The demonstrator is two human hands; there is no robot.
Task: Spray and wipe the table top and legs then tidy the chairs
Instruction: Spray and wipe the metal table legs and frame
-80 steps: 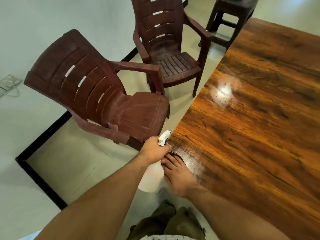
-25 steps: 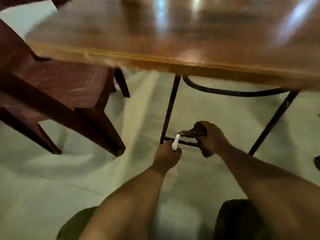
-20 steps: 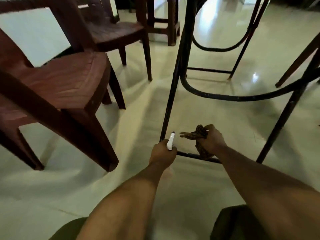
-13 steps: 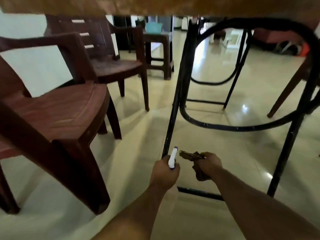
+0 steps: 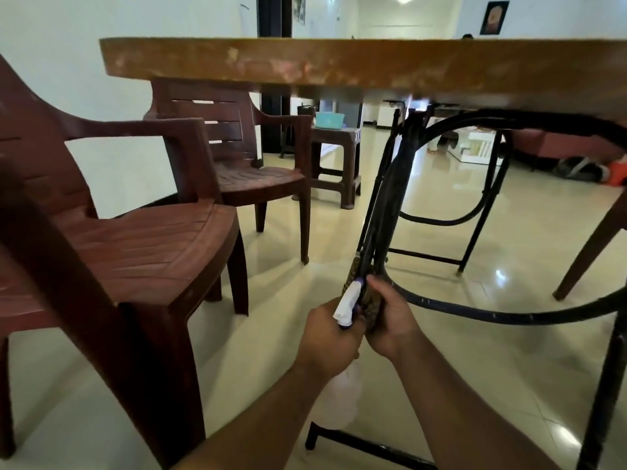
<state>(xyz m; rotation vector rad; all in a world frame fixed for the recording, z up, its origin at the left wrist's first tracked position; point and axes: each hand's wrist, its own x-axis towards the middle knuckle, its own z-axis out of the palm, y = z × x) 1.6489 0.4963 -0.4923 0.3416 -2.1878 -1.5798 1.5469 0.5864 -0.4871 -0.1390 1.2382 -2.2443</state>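
Observation:
I look from low down, under the edge of the wooden table top (image 5: 339,62). My left hand (image 5: 327,337) grips a white spray bottle (image 5: 347,300) by its neck, nozzle upward; the bottle's pale body hangs below my fist. My right hand (image 5: 390,320) holds a brown patterned cloth (image 5: 368,305) wrapped round the near black metal table leg (image 5: 386,205), low on the leg. A curved black brace (image 5: 509,313) runs off to the right from that leg.
Two dark red plastic armchairs stand at left, one close (image 5: 135,252), one farther back (image 5: 251,171). A brown stool (image 5: 336,164) bearing a teal basin (image 5: 329,120) stands behind. Another black leg (image 5: 607,385) stands at right, and a chair leg (image 5: 590,252) beyond it. The floor is glossy cream tile.
My view dropped from above the table to below its edge. My right hand moved the cloth from the low crossbar onto the upright leg and closed round it; the bottle stayed in my left hand.

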